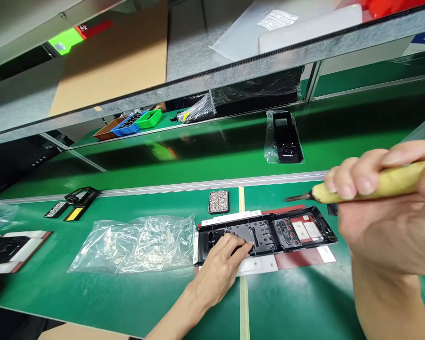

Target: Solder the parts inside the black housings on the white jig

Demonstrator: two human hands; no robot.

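Black tray [269,231] lies left-right; left hand [221,269] presses it, right hand [382,222] grips tool [368,186] above right end.

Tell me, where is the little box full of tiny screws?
In the head view, the little screw tray sits on the green table, just behind the black plastic frame that the left hand touches, beside the pale tape line.

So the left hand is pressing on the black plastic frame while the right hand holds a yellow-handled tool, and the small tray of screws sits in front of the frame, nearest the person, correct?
Not quite. In the head view the small tray of screws lies behind the black plastic frame, on its far side from the person. The rest holds: the left hand presses on the frame and the right hand holds the yellow-handled tool.
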